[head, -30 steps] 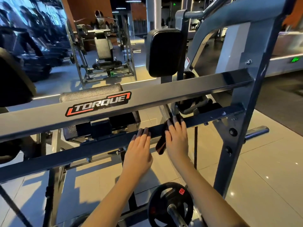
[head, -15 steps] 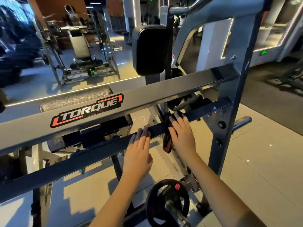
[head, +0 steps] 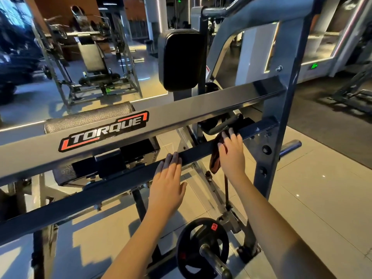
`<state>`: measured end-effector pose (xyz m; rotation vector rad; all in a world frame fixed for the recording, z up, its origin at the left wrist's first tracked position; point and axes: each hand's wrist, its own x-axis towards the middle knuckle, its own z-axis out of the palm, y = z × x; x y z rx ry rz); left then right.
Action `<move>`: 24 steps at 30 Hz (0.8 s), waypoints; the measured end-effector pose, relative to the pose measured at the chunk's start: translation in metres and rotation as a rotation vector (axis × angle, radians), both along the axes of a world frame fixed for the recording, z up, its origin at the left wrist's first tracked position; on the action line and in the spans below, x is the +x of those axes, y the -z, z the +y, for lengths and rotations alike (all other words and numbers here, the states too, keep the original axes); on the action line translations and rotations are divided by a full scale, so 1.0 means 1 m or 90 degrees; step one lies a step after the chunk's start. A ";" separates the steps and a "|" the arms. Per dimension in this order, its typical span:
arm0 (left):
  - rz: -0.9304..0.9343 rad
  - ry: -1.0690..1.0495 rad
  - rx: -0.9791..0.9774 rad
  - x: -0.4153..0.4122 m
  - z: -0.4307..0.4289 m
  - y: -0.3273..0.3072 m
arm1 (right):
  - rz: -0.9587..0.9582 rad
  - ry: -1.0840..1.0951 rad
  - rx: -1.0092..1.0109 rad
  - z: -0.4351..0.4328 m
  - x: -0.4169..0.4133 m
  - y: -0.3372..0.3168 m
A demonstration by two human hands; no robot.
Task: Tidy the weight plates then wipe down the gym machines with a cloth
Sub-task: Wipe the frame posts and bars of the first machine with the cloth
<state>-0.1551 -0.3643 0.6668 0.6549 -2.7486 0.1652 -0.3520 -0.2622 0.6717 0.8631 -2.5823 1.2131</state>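
A grey TORQUE machine fills the view, with a wide upper bar (head: 181, 115) and a darker lower crossbar (head: 112, 182). My right hand (head: 231, 156) presses a dark reddish-brown cloth (head: 215, 162) flat against the lower crossbar near the right upright; the cloth's end hangs down below the bar. My left hand (head: 168, 178) lies flat with straight fingers on the same crossbar, a little to the left. A black weight plate (head: 193, 238) with a red label sits on a steel peg low at the machine's base.
The grey right upright (head: 281, 121) stands just right of my right hand, with an empty steel peg (head: 290, 147) sticking out. A black back pad (head: 181, 59) and a seat pad (head: 88, 117) sit behind the bars. Another machine (head: 92, 57) stands far left on the tiled floor.
My right hand has slid the cloth to the right along the lower crossbar, toward the upright. My left hand has stayed flat on the bar. The view has shifted slightly right.
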 end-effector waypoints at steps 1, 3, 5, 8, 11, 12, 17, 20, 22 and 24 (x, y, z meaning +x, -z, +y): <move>0.006 -0.003 0.008 0.000 0.001 0.000 | -0.012 0.029 -0.004 -0.004 0.004 -0.002; 0.015 -0.008 0.014 -0.002 0.002 0.000 | -0.001 0.039 -0.007 -0.012 0.021 0.000; 0.020 -0.013 0.001 -0.004 0.003 0.000 | 0.038 -0.030 0.004 -0.011 0.038 0.008; 0.015 -0.003 -0.007 -0.009 0.007 -0.005 | 0.095 -0.134 0.056 0.006 0.028 0.013; 0.006 0.008 0.015 -0.018 0.012 -0.008 | 0.059 -0.098 0.034 0.014 -0.005 0.008; 0.009 0.006 0.015 -0.020 0.013 -0.010 | 0.029 -0.063 0.012 0.013 -0.010 0.006; -0.002 0.007 0.043 -0.032 0.022 -0.016 | 0.035 -0.045 -0.020 -0.002 0.019 0.016; 0.001 0.009 0.047 -0.042 0.028 -0.019 | 0.107 -0.147 0.038 0.013 0.005 0.019; -0.013 0.002 0.049 -0.046 0.030 -0.020 | 0.103 -0.143 0.046 0.024 -0.022 0.015; -0.021 -0.005 0.047 -0.046 0.030 -0.021 | 0.041 -0.085 0.017 0.030 -0.044 0.010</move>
